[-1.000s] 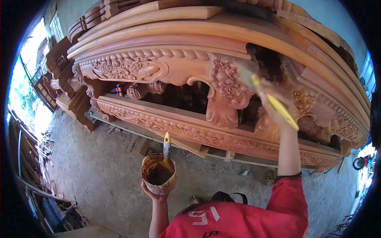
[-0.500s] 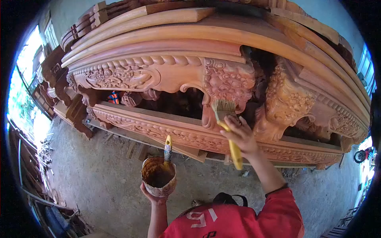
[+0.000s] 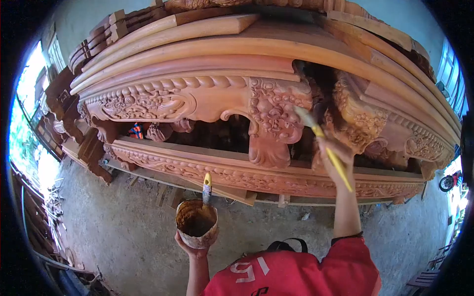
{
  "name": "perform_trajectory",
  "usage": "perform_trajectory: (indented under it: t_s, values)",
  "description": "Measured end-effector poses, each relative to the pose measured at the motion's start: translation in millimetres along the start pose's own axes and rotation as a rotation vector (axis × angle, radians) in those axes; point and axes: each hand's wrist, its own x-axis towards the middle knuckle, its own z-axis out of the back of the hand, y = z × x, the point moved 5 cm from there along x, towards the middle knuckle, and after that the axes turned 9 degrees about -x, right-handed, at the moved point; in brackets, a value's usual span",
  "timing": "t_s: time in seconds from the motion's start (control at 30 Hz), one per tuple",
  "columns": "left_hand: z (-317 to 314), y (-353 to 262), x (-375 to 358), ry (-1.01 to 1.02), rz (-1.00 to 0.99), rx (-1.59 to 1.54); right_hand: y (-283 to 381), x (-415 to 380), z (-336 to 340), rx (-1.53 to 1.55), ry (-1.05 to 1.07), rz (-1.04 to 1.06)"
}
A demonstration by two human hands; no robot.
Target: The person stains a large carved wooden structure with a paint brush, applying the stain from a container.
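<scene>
My right hand point(image 3: 335, 152) is wrapped round the yellow handle of a wide brush point(image 3: 306, 118). The bristles touch the right side of a carved leg point(image 3: 276, 111) on a large reddish wooden piece. Low in front of the furniture, my left hand point(image 3: 193, 248) grips a whitish pot point(image 3: 202, 240) from below and the side. Brown material coats the inside of the pot. A second brush point(image 3: 207, 188) with a yellow-tipped handle stands upright in it.
Long curved boards point(image 3: 197, 47) form the top of the furniture. A carved lower rail point(image 3: 197, 170) runs along its front. Dark wooden parts point(image 3: 91, 148) stand at the left. A motorbike wheel point(image 3: 447, 183) shows at the far right, on the concrete floor point(image 3: 133, 232).
My right hand and its brush have moved right and up, from the leg's lower part to its right edge. The brush is turned more sideways. My left hand still holds the pot.
</scene>
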Motion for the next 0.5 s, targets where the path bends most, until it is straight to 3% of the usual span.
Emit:
perform_trajectory:
  t_s: [0.1,0.2,0.27,0.37,0.43,0.47,0.5]
  values:
    - [-8,-9,-6,-0.001,-0.039,0.034,19,21,26,-0.132,0.059,-0.162]
    - [7,-23,-6,0.031,-0.100,0.039,46,29,27,-0.193,-0.045,-0.053]
    - [13,-28,-2,-0.002,-0.145,0.062,51,28,11,-0.196,0.041,0.258]
    - [3,-33,3,0.036,-0.134,0.083,15,13,5,-0.281,0.119,0.204]
    - [-25,-25,-1,0.000,-0.077,-0.322,1,14,19,-0.393,0.074,0.165]
    - [-21,-26,0,-0.004,-0.070,-0.313,-2,17,29,-0.443,0.057,0.116]
    - [-22,-28,3,0.099,-0.049,-0.065,4,19,31,-0.292,0.019,0.059]
